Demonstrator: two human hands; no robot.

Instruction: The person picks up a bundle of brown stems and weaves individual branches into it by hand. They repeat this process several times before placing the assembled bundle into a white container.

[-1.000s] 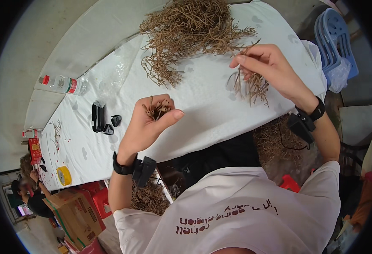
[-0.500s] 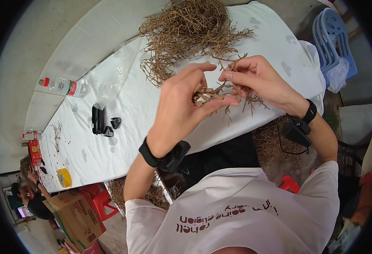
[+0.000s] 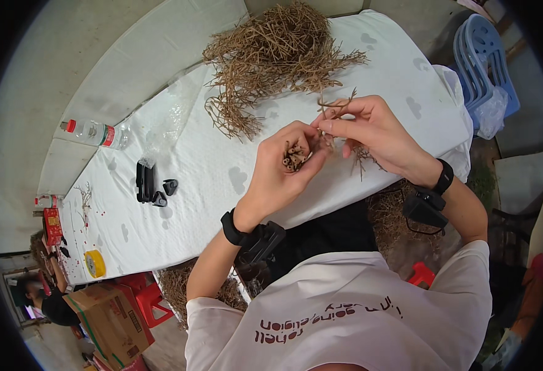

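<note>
A bundle of thin brown dried twigs [image 3: 295, 156] is wrapped in my left hand [image 3: 274, 170]; its stem ends poke out on the thumb side. My right hand [image 3: 376, 133] pinches a branching dried twig [image 3: 338, 106] between thumb and fingers. The fingertips of both hands meet or nearly meet over the white-covered table [image 3: 237, 207]. Finer twig tips [image 3: 361, 154] hang below my right fingers. Beyond my hands lies a big tangled pile of dried twigs [image 3: 277, 46].
On the left are a clear bottle [image 3: 89, 132] with a red cap, a black case [image 3: 144, 181], small black pieces [image 3: 170, 186] and a yellow tape roll [image 3: 94, 264]. Blue stools [image 3: 483, 55] are stacked far right. Another person [image 3: 55, 303] sits by a cardboard box [image 3: 110, 321].
My left hand has moved right, towards my right hand, and its fingers have closed more tightly round the bundle. My right hand still pinches a twig. The view has shifted slightly.
</note>
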